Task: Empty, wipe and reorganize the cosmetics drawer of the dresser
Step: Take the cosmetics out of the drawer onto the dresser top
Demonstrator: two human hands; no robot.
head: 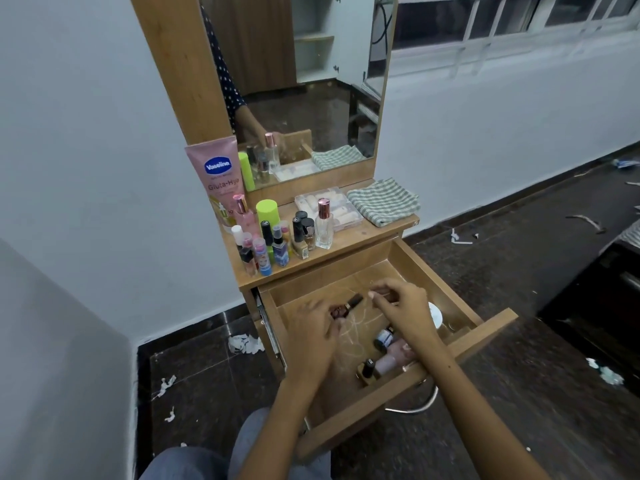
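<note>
The wooden drawer [485, 336] of the dresser is pulled out. Both my hands are inside it. My left hand [313, 337] grips a small dark bottle [349, 304] with a black cap. My right hand [401, 303] pinches a small brownish tube [379, 293] near the drawer's back. Still lying in the drawer are a pale pink bottle [393, 358], a small blue-labelled bottle [384, 337], a black-capped bottle [367, 368] and a white round lid [437, 315]. On the dresser top [349, 245] stand several bottles, among them a clear perfume bottle [324, 225].
A pink Vaseline tube [218, 171] leans by the mirror [311, 81]. A green-capped bottle [267, 211], a clear plastic box [341, 206] and a folded checked cloth [382, 200] sit on the top. Paper scraps litter the dark floor [207, 375]. My knees are below the drawer.
</note>
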